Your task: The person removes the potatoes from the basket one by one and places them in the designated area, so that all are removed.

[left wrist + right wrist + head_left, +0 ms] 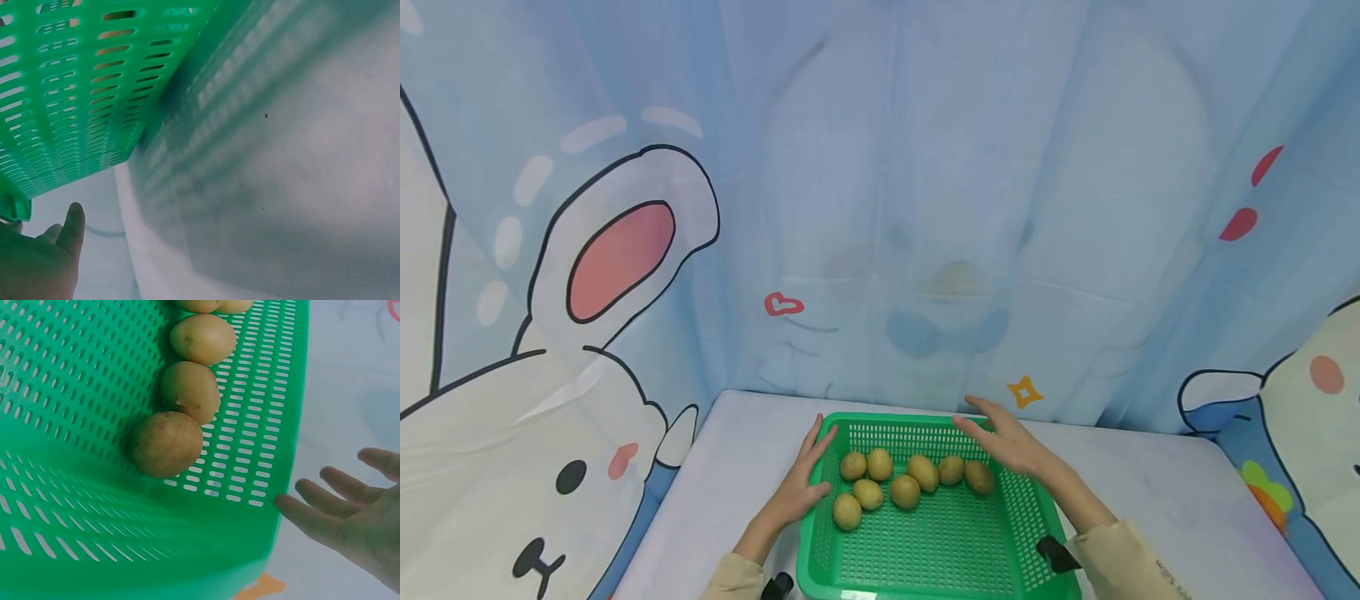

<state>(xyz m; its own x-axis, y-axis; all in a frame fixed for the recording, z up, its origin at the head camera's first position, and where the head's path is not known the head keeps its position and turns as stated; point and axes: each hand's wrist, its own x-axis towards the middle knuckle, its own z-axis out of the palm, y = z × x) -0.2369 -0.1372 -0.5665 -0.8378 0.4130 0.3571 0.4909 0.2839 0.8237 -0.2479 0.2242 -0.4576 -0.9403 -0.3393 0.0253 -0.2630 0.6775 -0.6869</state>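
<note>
A green plastic basket (925, 550) with slotted walls stands on the table, with several potatoes (905, 492) gathered toward its far and left sides. My left hand (797, 487) is at the basket's left rim, fingers extended; whether it touches the rim I cannot tell. In the left wrist view, that hand (44, 265) shows beside the slotted wall. Over the far right corner is my right hand (1007, 437), its fingers spread and holding nothing. From the right wrist, the hand (356, 519) appears just outside the rim, near a potato (166, 444) in the corner.
A white-covered table (1150, 500) extends to both sides of the basket. Behind it hangs a pale blue curtain (895, 208) with cartoon prints, meeting the table's far edge. A printed rabbit (587, 450) fills the left side.
</note>
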